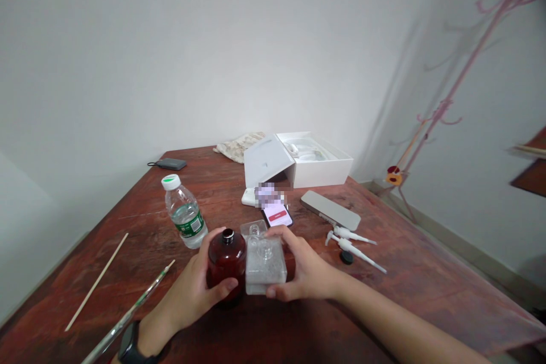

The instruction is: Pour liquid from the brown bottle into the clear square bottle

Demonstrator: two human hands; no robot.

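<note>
My left hand [203, 281] is wrapped round a brown bottle [227, 264], which stands upright with its neck uncapped. Close against it on the right is a clear square bottle [265, 264], gripped from the side by my right hand [296, 267]. Behind the square one, a second clear piece [252, 228] shows in part; I cannot make out its shape. Two white pump heads [356, 250] with long tubes lie to the right of my hands, beside a small black cap [346, 257].
A water bottle [185, 216] stands at left, near chopsticks, one bare [97, 281] and one wrapped [132, 310]. Farther back are a phone [278, 216], a grey bar [330, 210], an open white box [319, 170], a cloth [239, 147] and a dark power bank [170, 164].
</note>
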